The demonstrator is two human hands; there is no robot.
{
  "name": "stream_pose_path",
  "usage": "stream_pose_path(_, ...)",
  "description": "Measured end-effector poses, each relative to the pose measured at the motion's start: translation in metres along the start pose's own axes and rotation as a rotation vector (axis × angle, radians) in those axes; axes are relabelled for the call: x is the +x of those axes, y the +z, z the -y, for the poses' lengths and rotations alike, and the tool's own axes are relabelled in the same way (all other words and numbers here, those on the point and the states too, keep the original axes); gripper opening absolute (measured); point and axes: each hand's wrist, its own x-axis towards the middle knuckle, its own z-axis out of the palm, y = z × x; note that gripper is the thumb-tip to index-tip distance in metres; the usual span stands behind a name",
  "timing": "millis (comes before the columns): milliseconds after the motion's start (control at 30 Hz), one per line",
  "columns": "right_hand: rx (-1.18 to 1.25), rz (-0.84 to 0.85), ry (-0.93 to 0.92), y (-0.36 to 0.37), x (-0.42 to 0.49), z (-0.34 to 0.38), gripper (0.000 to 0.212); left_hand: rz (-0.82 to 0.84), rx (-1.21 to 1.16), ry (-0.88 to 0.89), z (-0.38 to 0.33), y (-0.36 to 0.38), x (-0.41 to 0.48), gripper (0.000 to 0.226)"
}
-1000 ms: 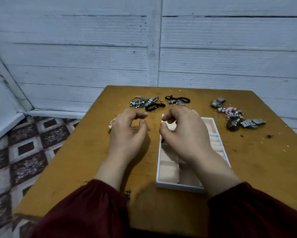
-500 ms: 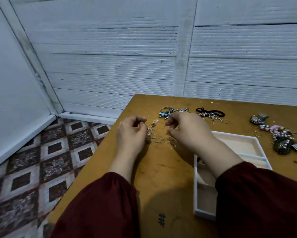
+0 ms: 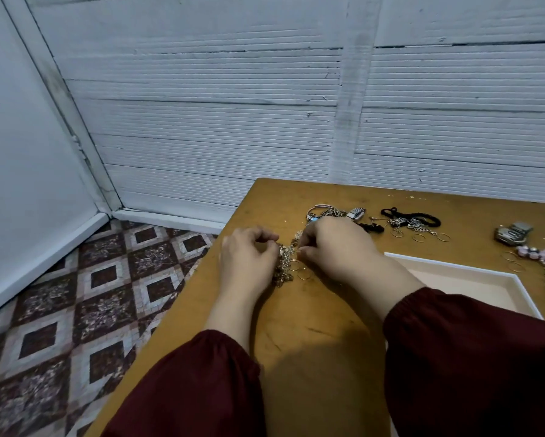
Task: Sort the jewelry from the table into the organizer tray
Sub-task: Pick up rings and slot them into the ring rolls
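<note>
Head view: both hands worked at the left part of the brown wooden worktop (image 3: 312,335). The left hand (image 3: 249,261) curled its fingers round a tangled gold metal chain cluster (image 3: 284,263); the right hand (image 3: 335,247) pinched the same cluster at its far end. Thin gold wire rings (image 3: 304,274) lay just beside it. The white rectangular organizer tray (image 3: 447,263) sat to the right, apart from the cluster. Judged step: picking up one piece. The next move called for lifting it clear of the rings, then carrying it rightward into a tray compartment.
</note>
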Motion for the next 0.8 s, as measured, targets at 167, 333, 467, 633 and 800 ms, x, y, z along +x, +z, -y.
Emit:
stream_pose_path(167, -0.045, -0.028, 0.004, 0.011, 0.006, 0.006, 0.01, -0.003, 0.025, -0.025, -0.003, -0.001, 0.0, 0.01)
stream_pose_path(333, -0.041, -0.029, 0.038, 0.01, 0.009, 0.001, 0.007, 0.01, 0.029, -0.038, -0.002, 0.0, 0.0, 0.007)
stream_pose_path(467, -0.023, -0.023, 0.087, 0.007, 0.009, -0.007, 0.008, 0.022, 0.041, -0.046, -0.003, 0.0, 0.0, 0.007)
stream_pose_path(633, 0.012, 0.024, 0.106, 0.004, 0.006, -0.007, 0.016, 0.033, 0.049, -0.06, -0.007, -0.002, 0.001, 0.008)
stream_pose_path(800, 0.043, 0.054, 0.092, 0.003, 0.007, -0.004, 0.011, 0.041, 0.07, -0.052, -0.009, -0.003, 0.0, 0.01)
